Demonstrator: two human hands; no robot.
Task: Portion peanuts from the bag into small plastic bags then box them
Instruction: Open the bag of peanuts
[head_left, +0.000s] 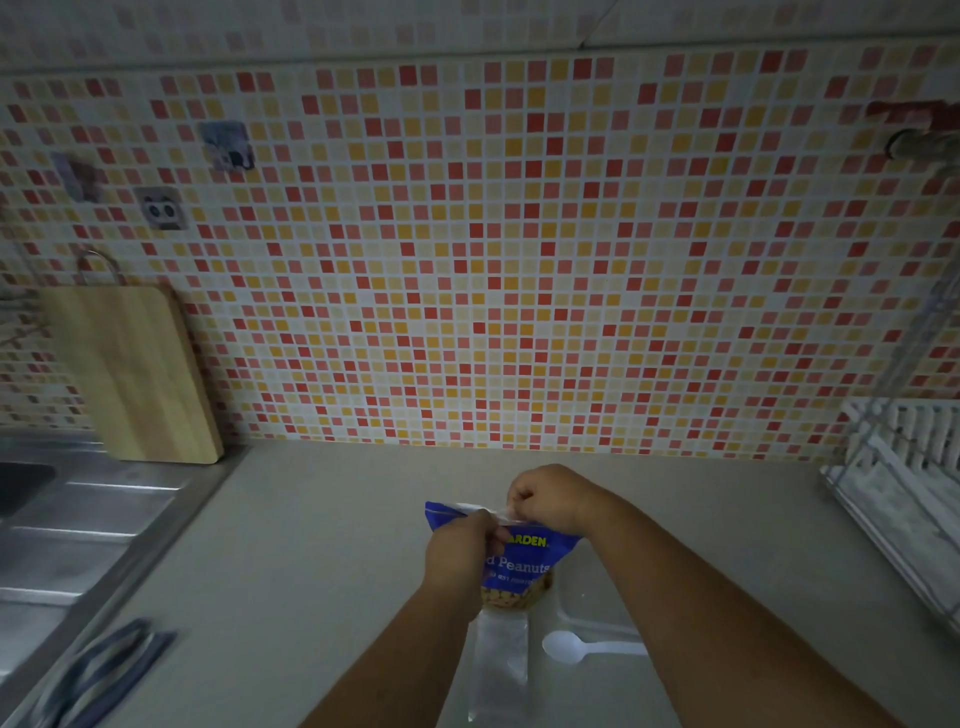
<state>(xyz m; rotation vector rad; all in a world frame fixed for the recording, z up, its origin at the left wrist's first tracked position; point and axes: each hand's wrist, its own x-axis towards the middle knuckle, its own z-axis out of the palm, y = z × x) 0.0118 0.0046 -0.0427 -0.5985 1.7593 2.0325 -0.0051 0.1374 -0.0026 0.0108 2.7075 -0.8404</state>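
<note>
Grey counter (311, 545), peanut bag (524, 564) top pinched, left grip (457, 553), right grip (545, 499)

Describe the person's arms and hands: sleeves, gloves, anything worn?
Left hand and right hand: no gloves. Left forearm and right forearm are uncovered to the frame edge: no sleeves, watch or bracelet in view. Rings: too dim to tell.

Glossy blue plastic peanut bag (524, 553) with a clear window; clear, shiny small plastic bags (501, 670) near; smooth white plastic spoon (571, 647); matt grey countertop (322, 545); brushed metal sink (78, 525) at left; pale wooden cutting board (135, 374); glossy mosaic tile wall (519, 234)
</note>
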